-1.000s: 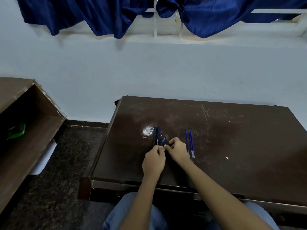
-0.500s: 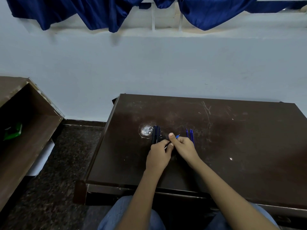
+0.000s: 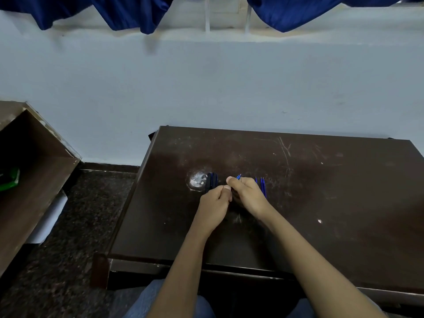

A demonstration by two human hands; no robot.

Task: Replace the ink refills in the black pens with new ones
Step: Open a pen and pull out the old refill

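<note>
**Thin blue ink refill [image 3: 239, 176] rises from right hand [image 3: 249, 194]**

Its tip now pokes higher above the gripping fist, mid-frame over the scratched dark brown wooden table [image 3: 321, 191]. Black plastic pens [image 3: 212, 181] lie just left, two spare blue refills [image 3: 263, 188] right. The left hand [image 3: 214, 203] curls against the right; its hold is hidden.

Only the tip of the blue refill [image 3: 239, 176] showed past the pinch of the right hand [image 3: 246, 193]; the rest lay hidden inside its fingers. Whatever the curled left hand [image 3: 214, 203] gripped, right against that pinch, was covered by its own knuckles. Just left of the grip, the black pens [image 3: 212, 181] lost their near ends behind the left hand, their number too small to tell. Just right of it, the spare refills [image 3: 263, 187] ran behind the right hand.
</note>
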